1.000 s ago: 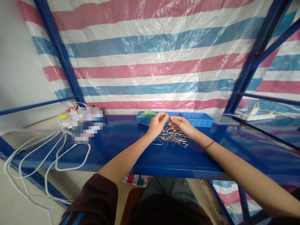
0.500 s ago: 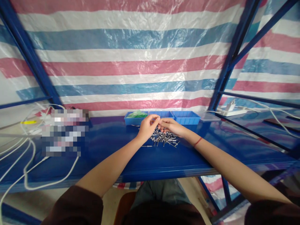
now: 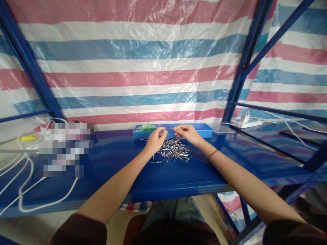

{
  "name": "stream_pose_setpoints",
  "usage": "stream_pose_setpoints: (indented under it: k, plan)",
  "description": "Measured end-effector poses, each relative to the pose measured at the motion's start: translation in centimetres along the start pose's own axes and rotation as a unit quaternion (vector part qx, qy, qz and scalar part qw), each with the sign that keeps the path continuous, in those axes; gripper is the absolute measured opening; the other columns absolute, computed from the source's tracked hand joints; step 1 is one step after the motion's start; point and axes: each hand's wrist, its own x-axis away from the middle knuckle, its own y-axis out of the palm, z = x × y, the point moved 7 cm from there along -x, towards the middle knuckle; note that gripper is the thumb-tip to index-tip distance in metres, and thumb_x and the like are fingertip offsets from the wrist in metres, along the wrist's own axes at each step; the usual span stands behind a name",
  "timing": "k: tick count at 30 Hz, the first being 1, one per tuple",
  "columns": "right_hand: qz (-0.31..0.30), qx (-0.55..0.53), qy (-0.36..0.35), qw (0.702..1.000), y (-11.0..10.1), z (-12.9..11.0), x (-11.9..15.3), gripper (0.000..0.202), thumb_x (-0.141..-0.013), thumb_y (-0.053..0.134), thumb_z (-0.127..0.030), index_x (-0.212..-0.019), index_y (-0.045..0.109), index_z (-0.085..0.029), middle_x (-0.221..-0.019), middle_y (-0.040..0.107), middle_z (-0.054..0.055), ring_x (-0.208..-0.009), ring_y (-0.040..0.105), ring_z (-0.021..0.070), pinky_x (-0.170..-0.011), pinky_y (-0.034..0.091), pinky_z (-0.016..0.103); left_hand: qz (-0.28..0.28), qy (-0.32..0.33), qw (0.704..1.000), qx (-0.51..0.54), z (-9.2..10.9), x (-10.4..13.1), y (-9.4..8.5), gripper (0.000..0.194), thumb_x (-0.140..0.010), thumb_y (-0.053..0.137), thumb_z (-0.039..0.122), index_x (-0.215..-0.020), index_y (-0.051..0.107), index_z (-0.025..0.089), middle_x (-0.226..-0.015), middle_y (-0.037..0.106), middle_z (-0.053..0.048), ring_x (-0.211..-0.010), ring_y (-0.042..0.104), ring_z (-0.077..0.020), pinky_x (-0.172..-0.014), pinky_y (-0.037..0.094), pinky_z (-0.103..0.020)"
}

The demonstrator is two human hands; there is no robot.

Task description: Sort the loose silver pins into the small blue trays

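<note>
Above a pile of silver blind rivets point(image 3: 176, 148) on the blue tabletop, my two hands face each other a short way apart. My right hand point(image 3: 189, 134) pinches a thin rivet point(image 3: 169, 129), whose pin points left across the gap. My left hand point(image 3: 156, 140) is curled, thumb and forefinger close together near the pin's end; whatever lies between those fingertips is too small to make out. One loose rivet point(image 3: 155, 162) lies in front of the pile, to its left. Behind the hands stands a row of blue bins point(image 3: 204, 130), partly covered by them.
Green material point(image 3: 146, 127) fills the left bin. A clear plastic lid point(image 3: 223, 128) lies right of the bins, near a white power strip point(image 3: 247, 121). White cables point(image 3: 48, 208) loop over the table's left side by a blurred patch. Blue frame posts point(image 3: 245, 64) flank the table.
My hands, touching half a second ago, have moved apart, and a thin rivet now shows between them. The whole view has shifted slightly.
</note>
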Motion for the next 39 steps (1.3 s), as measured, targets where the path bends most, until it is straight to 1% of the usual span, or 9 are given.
stream_pose_setpoints:
  k: [2,5,8,10,14,19,24,30,39]
  plan:
    - [0.101,0.106,-0.027,0.989,-3.0,0.3,-0.4,0.038,-0.077,0.052,-0.05,-0.066,0.062,-0.015,-0.066,0.063,0.006,-0.06,0.055,0.0151,-0.06,0.043,0.028,-0.012,0.002,0.999,-0.045,-0.3,0.1,0.0,0.038,-0.085,0.048,0.037,-0.118,0.05,0.016,-0.11,0.062,-0.01,-0.092,0.061,-0.0189,-0.083,0.048,-0.034]
    - [0.237,0.31,-0.008,0.92,-7.6,1.3,-0.3,0.036,-0.082,0.047,-0.044,-0.079,0.067,-0.015,-0.077,0.067,0.01,-0.073,0.061,0.0218,-0.068,0.042,0.032,-0.075,0.063,0.988,-0.119,0.4,0.6,0.7,0.036,-0.086,0.046,0.038,-0.114,0.055,0.018,-0.113,0.061,-0.01,-0.104,0.056,-0.021,-0.093,0.042,-0.036]
    - [0.224,0.445,0.059,0.865,-9.8,2.9,-0.4,0.036,-0.08,0.05,-0.043,-0.092,0.068,-0.014,-0.082,0.069,0.013,-0.081,0.062,0.0261,-0.07,0.043,0.033,-0.166,0.105,0.966,-0.171,1.0,1.4,2.1,0.036,-0.085,0.045,0.045,-0.107,0.062,0.022,-0.114,0.06,-0.006,-0.11,0.052,-0.0221,-0.097,0.038,-0.038]
    - [0.218,0.469,0.071,0.853,-10.2,3.2,-0.2,0.039,-0.082,0.047,-0.043,-0.099,0.067,-0.014,-0.084,0.069,0.013,-0.082,0.063,0.0261,-0.07,0.043,0.032,-0.225,0.104,0.948,-0.201,0.7,1.9,3.1,0.039,-0.081,0.048,0.054,-0.102,0.067,0.026,-0.122,0.056,-0.005,-0.113,0.05,-0.0253,-0.098,0.036,-0.043]
    - [0.19,0.446,0.046,0.873,-8.4,2.4,-0.2,0.036,-0.084,0.044,-0.038,-0.099,0.067,-0.015,-0.084,0.07,0.01,-0.078,0.063,0.0231,-0.067,0.042,0.029,-0.256,0.124,0.933,-0.22,0.5,2.1,3.9,0.031,-0.08,0.052,0.05,-0.095,0.07,0.029,-0.117,0.06,-0.002,-0.109,0.052,-0.0239,-0.096,0.037,-0.041]
    - [0.05,0.409,-0.02,0.911,-3.7,1.3,-0.4,0.03,-0.082,0.046,-0.033,-0.09,0.069,-0.015,-0.08,0.07,0.008,-0.07,0.06,0.0185,-0.062,0.039,0.026,-0.227,0.153,0.936,-0.221,0.8,1.9,3.7,0.022,-0.083,0.051,0.034,-0.086,0.071,0.025,-0.098,0.067,-0.002,-0.095,0.059,-0.0172,-0.09,0.04,-0.031]
    - [-0.063,0.382,-0.062,0.92,-0.5,0.6,0.2,0.03,-0.082,0.045,-0.032,-0.082,0.07,-0.015,-0.073,0.068,0.005,-0.064,0.058,0.0157,-0.061,0.037,0.026,-0.231,0.144,0.932,-0.239,0.7,1.9,3.7,0.022,-0.083,0.051,0.029,-0.083,0.072,0.023,-0.085,0.069,-0.003,-0.085,0.061,-0.0172,-0.084,0.041,-0.029]
    - [-0.108,0.374,-0.051,0.92,0.5,0.5,0.6,0.027,-0.081,0.047,-0.03,-0.079,0.07,-0.016,-0.067,0.065,0.004,-0.06,0.056,0.0145,-0.059,0.037,0.026,-0.25,0.143,0.925,-0.248,0.7,2.0,3.7,0.021,-0.081,0.051,0.025,-0.083,0.072,0.023,-0.085,0.069,-0.003,-0.083,0.061,-0.0176,-0.079,0.044,-0.027]
    - [-0.126,0.359,-0.068,0.922,1.1,0.9,0.7,0.025,-0.079,0.047,-0.029,-0.075,0.069,-0.016,-0.062,0.063,0.003,-0.057,0.055,0.0137,-0.057,0.036,0.026,-0.237,0.135,0.91,-0.312,1.4,2.3,3.6,0.023,-0.085,0.047,0.023,-0.089,0.07,0.021,-0.092,0.067,-0.006,-0.087,0.059,-0.0206,-0.082,0.045,-0.032]
